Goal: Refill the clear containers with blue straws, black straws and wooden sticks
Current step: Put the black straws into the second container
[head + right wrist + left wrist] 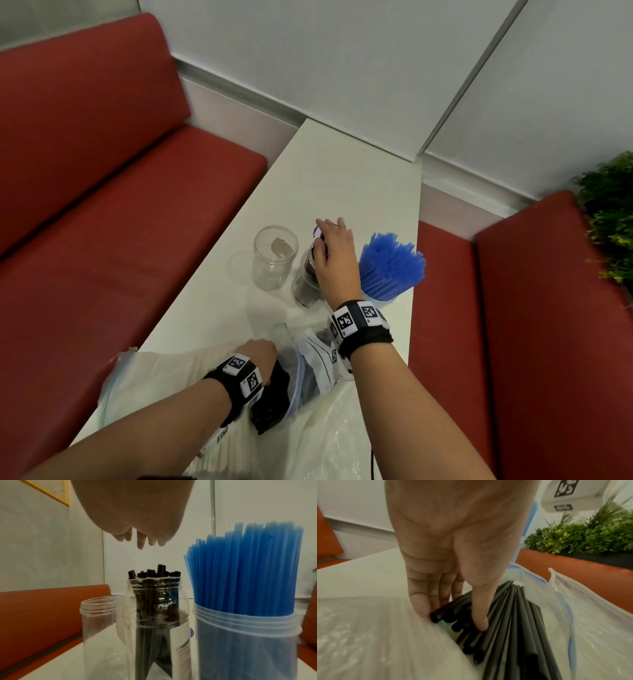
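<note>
black straws are the step in hand. the left hand (453, 555) is down in the zip bag (570, 615) at the near end of the white table (342, 178), thumb and fingers (419, 601) curled round a clutch of black straws (513, 622). the right hand (337, 260) hovers over the middle jar (154, 622), fingers loose and spread, holding nothing; in the wrist view its fingertips (140, 545) hang clear above the black straws already standing in that jar.

to the right, the blue straw jar (245, 635) is packed full of blue straws (390, 267), so that one looks done. to the left, the empty jar (274, 257) waits, presumably for the wooden sticks. a pale bundle lies in plastic under the left forearm, but i can't tell whether those are the sticks.

next move, by my reading: lift the bunch clear of the bag mouth, turn it upright, and drop it into the middle jar while the right hand steadies or guides. the straws are slick and loose, so the grip needs to hold the whole bunch together.
</note>
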The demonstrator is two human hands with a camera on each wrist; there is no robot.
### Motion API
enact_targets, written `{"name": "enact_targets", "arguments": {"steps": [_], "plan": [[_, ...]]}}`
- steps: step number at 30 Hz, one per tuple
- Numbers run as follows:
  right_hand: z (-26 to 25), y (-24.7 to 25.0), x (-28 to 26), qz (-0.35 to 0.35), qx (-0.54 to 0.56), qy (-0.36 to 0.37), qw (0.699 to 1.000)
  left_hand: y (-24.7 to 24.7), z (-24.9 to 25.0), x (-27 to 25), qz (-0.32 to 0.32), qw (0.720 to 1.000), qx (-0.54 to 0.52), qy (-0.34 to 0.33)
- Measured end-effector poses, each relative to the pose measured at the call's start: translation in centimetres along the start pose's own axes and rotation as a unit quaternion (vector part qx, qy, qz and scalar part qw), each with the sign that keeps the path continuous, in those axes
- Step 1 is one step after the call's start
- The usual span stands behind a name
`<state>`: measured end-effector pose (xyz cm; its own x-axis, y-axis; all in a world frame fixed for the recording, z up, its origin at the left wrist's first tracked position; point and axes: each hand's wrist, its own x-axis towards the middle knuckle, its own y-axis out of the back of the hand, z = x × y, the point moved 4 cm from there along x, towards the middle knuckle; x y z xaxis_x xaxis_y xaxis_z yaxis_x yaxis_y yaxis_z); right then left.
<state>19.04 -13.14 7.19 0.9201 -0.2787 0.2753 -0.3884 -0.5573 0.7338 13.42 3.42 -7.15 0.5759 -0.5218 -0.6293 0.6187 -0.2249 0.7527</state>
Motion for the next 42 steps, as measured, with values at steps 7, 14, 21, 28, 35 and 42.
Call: {"name": "enact_targets", "arguments": {"steps": [7, 14, 21, 28, 35, 42], "plan": [[-0.6, -2.9, -6.1, -0.205, 0.185, -0.137, 0.951, -0.7, -0.4, -0.2, -0.022, 0.997, 0.072, -0.008], [-0.9, -6.1, -12.0, -0.357, 0.089, -0.123, 0.921, 2.0, -1.5, -1.3, 0.008, 0.996, 0.084, -0.025], [-1.3, -8.3, -13.8, -0.355, -0.035, -0.043, 0.933, 7.7, -0.2, -4.8, -0.044, 0.99, 0.135, -0.016], [-3.1, -6.2, -12.4, -0.212, 0.18, -0.089, 0.956, 15.2, -0.7, -8.3, 0.039, 0.995, -0.028, -0.083], [-7.0, 2.8, -7.1, -0.02, 0.376, -0.129, 0.917, 16.6, -5.1, -7.1, 0.17, 0.738, -0.652, -0.036], [-11.3, 7.8, -5.4, 0.058, 0.494, -0.095, 0.862, 11.5, 0.3, -5.2, -0.163, 0.456, -0.871, -0.088]]}}
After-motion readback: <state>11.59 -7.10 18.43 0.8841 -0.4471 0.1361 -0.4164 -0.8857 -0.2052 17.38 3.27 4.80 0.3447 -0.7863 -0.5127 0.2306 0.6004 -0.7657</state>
